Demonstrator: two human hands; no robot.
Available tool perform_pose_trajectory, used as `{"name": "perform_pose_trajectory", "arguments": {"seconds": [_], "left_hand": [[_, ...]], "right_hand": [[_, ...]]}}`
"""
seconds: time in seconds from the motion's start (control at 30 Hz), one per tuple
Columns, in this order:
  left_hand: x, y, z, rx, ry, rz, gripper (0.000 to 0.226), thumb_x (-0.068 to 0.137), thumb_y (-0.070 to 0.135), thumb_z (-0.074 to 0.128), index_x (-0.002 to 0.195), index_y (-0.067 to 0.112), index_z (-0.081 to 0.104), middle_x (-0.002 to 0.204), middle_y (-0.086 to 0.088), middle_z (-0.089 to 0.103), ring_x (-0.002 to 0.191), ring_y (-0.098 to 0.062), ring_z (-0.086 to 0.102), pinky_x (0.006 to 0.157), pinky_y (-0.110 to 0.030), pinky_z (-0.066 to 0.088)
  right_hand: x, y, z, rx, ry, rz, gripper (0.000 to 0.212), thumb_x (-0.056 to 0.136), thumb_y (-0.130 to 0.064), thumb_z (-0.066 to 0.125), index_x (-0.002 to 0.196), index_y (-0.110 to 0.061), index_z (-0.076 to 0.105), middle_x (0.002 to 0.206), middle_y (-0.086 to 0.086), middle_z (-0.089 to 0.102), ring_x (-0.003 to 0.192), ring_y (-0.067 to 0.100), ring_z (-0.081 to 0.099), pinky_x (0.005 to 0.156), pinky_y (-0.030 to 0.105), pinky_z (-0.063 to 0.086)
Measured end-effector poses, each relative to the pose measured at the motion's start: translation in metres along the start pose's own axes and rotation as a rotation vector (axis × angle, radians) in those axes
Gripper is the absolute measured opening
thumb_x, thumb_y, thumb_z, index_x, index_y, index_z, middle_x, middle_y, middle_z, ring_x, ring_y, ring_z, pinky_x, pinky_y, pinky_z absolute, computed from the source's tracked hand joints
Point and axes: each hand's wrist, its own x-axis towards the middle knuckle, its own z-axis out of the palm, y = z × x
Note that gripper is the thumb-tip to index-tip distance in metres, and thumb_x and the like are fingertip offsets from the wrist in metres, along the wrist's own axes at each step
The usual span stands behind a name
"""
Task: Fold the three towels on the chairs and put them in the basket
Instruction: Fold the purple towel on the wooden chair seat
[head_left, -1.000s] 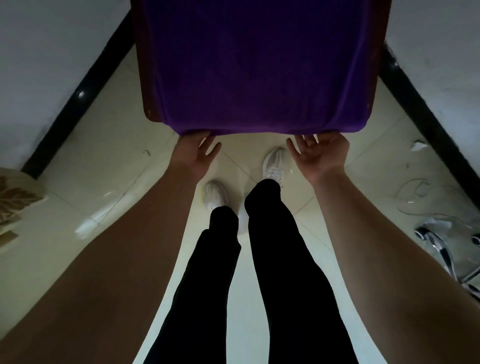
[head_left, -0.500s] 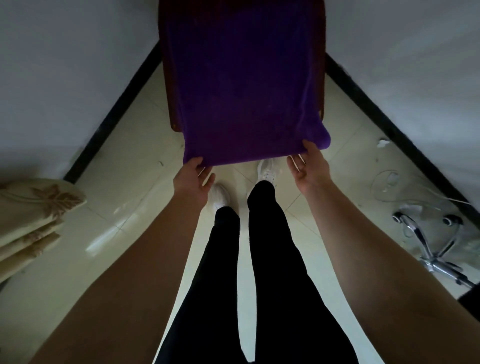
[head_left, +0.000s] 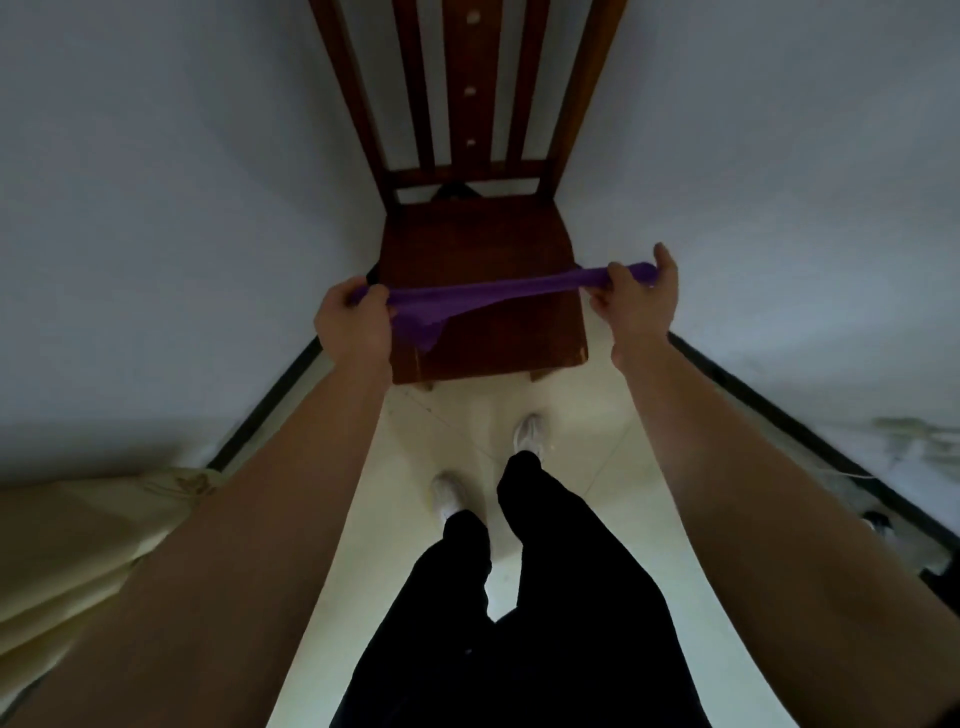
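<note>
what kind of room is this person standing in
Probably a corner of a plain room in a home, though that is a guess. A wooden chair stands where two bare pale walls meet, over glossy floor tiles with a dark skirting strip, and cream patterned fabric lies at the left.

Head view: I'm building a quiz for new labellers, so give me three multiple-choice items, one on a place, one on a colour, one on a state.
1. Where is the towel?
A. flat on the seat
B. held above the seat
C. on the floor
2. The towel's colour?
A. purple
B. white
C. green
3. The seat is:
A. covered
B. stacked
C. bare

B: the left hand and right hand stretch the purple towel over the wooden chair.
A: the cloth is purple.
C: bare wood shows.
</note>
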Motion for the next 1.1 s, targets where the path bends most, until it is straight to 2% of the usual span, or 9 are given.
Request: {"name": "perform_pose_trajectory", "arguments": {"seconds": [0.07, 0.17, 0.33, 0.47, 0.67, 0.83, 0.9, 0.97, 1.1], "left_hand": [[-0.009, 0.028, -0.005, 0.027, -0.030, 0.048, 0.030, 0.081, 0.014, 0.071, 0.111, 0.016, 0.067, 0.103, -0.012, 0.070, 0.082, -0.021, 0.071, 0.079, -0.037, 0.061], [-0.017, 0.053, -0.015, 0.070, -0.014, 0.123, 0.025, 0.081, 0.018, 0.066, 0.106, 0.019, 0.067, 0.102, -0.009, 0.071, 0.083, -0.021, 0.070, 0.078, -0.040, 0.061], [-0.002, 0.073, -0.015, 0.150, 0.031, 0.087, 0.032, 0.067, 0.034, 0.055, 0.085, 0.013, 0.072, 0.080, -0.006, 0.073, 0.082, -0.027, 0.071, 0.078, -0.049, 0.060], [0.019, 0.093, 0.013, 0.218, 0.024, 0.028, 0.018, 0.075, 0.031, 0.057, 0.083, 0.016, 0.064, 0.074, -0.005, 0.073, 0.074, -0.022, 0.071, 0.078, -0.043, 0.061], [0.115, 0.089, 0.082, 0.256, -0.037, -0.067, 0.028, 0.093, 0.010, 0.056, 0.121, 0.014, 0.056, 0.085, -0.011, 0.068, 0.056, -0.014, 0.059, 0.054, -0.028, 0.050], [0.184, 0.061, 0.128, 0.257, -0.033, -0.156, 0.027, 0.097, 0.010, 0.054, 0.123, 0.016, 0.049, 0.100, -0.009, 0.063, 0.069, -0.016, 0.061, 0.061, -0.027, 0.050], [0.205, 0.036, 0.134, 0.254, 0.032, -0.135, 0.041, 0.093, 0.011, 0.056, 0.132, 0.017, 0.044, 0.114, -0.008, 0.061, 0.089, -0.021, 0.067, 0.077, -0.033, 0.058], [0.213, 0.007, 0.130, 0.294, 0.072, -0.137, 0.051, 0.088, 0.014, 0.056, 0.137, 0.014, 0.042, 0.109, -0.004, 0.061, 0.091, -0.024, 0.068, 0.081, -0.039, 0.059], [0.210, -0.062, 0.105, 0.321, 0.084, -0.350, 0.060, 0.080, 0.019, 0.049, 0.138, 0.005, 0.046, 0.091, -0.005, 0.063, 0.064, -0.017, 0.059, 0.053, -0.029, 0.050]], "right_hand": [[-0.006, -0.028, 0.000, -0.193, 0.003, -0.122, 0.042, 0.086, -0.023, 0.062, 0.128, -0.031, 0.060, 0.109, 0.003, 0.068, 0.089, 0.020, 0.071, 0.082, 0.041, 0.062], [-0.022, -0.061, 0.003, -0.336, 0.024, -0.224, 0.021, 0.086, -0.023, 0.059, 0.100, -0.029, 0.073, 0.091, -0.008, 0.071, 0.084, 0.013, 0.070, 0.085, 0.040, 0.060], [-0.036, -0.082, 0.014, -0.454, 0.069, -0.310, 0.024, 0.088, -0.030, 0.057, 0.100, -0.020, 0.076, 0.088, 0.000, 0.075, 0.086, 0.014, 0.069, 0.081, 0.024, 0.052], [0.003, -0.088, 0.044, -0.446, 0.041, -0.224, 0.020, 0.085, -0.030, 0.058, 0.095, -0.023, 0.074, 0.083, 0.000, 0.075, 0.080, 0.017, 0.072, 0.080, 0.036, 0.061], [0.121, -0.067, 0.108, -0.596, -0.123, -0.124, 0.018, 0.088, -0.028, 0.058, 0.101, -0.029, 0.071, 0.083, -0.001, 0.075, 0.076, 0.017, 0.074, 0.082, 0.043, 0.061], [0.197, -0.028, 0.150, -0.694, -0.180, -0.147, 0.049, 0.087, -0.034, 0.063, 0.134, -0.025, 0.054, 0.114, -0.002, 0.068, 0.101, 0.017, 0.065, 0.094, 0.032, 0.053], [0.212, -0.004, 0.156, -0.598, -0.146, -0.082, 0.056, 0.087, -0.032, 0.063, 0.141, -0.026, 0.045, 0.108, -0.003, 0.066, 0.089, 0.016, 0.069, 0.087, 0.035, 0.057], [0.220, 0.027, 0.149, -0.498, -0.102, 0.015, 0.066, 0.089, -0.026, 0.062, 0.149, -0.025, 0.034, 0.105, 0.003, 0.068, 0.075, 0.014, 0.071, 0.078, 0.037, 0.061], [0.214, 0.078, 0.114, -0.443, -0.017, 0.205, 0.056, 0.090, -0.015, 0.059, 0.142, -0.020, 0.040, 0.091, 0.004, 0.068, 0.063, 0.014, 0.064, 0.064, 0.032, 0.056]]}}
